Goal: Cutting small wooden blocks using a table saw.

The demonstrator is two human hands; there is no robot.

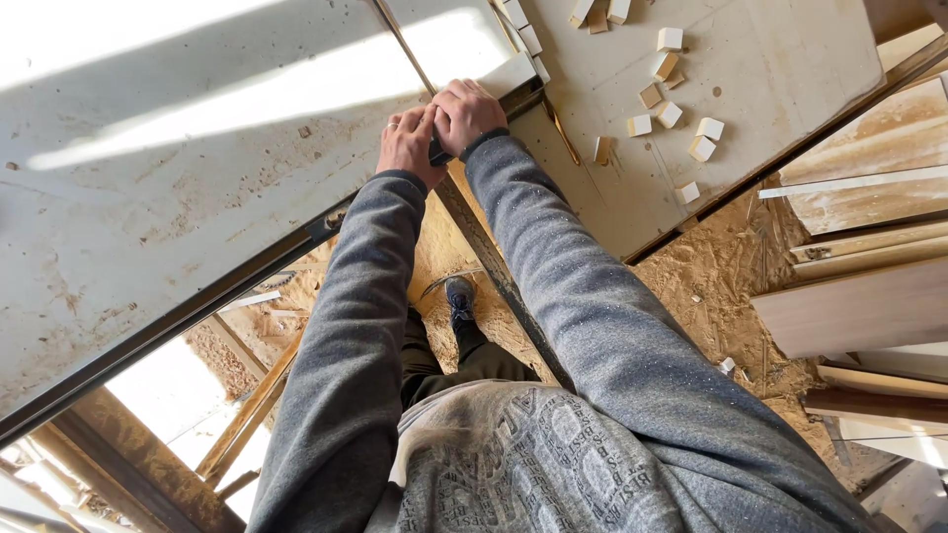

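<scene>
At the near edge of the dusty saw table [178, 197], both hands meet on a pale narrow board [494, 77]; the right hand [464, 111] presses curled fingers on its near end, the left hand [408, 143] closed just beside it, touching; the board's long axis runs far-right from the fingers; small wood offcuts [671, 109] lie scattered well right; a dark rail [494, 266] runs beneath the arms.

Large pale saw table [178, 197]: matt, scuffed, dusted with sawdust. Small cut wooden blocks [671, 115]: raw, pale. Grey sweatshirt sleeves [592, 316]: soft knit cloth.
</scene>
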